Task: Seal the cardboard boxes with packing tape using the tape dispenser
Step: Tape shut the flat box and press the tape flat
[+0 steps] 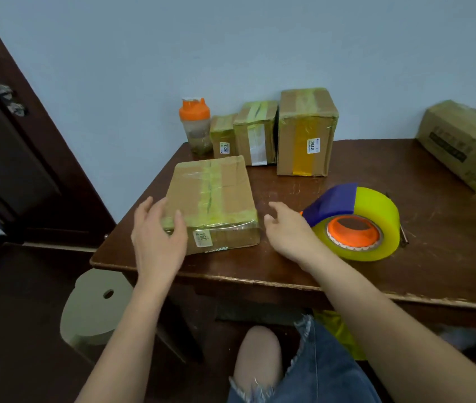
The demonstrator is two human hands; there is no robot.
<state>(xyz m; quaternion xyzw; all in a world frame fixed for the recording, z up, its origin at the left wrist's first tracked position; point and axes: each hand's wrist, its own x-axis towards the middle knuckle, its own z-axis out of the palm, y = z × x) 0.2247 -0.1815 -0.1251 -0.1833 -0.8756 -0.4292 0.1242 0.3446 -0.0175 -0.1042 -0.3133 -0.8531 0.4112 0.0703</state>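
A flat cardboard box (216, 196) with yellowish tape over its top seam lies near the front left of the brown table (376, 175). My left hand (158, 239) rests on the box's near left corner, thumb on its front face and fingers along the left side. My right hand (289, 231) hovers with relaxed fingers between the box and the tape dispenser (356, 219), holding nothing. The dispenser, a yellow tape roll with an orange core and blue guard, lies on its side on the table.
Three taped boxes (306, 132) stand upright along the wall, with an orange-lidded shaker bottle (196, 126) to their left. A larger carton (463, 144) lies at the far right. A dark door (13, 141) is left; a pale stool (94, 309) stands below the table's corner.
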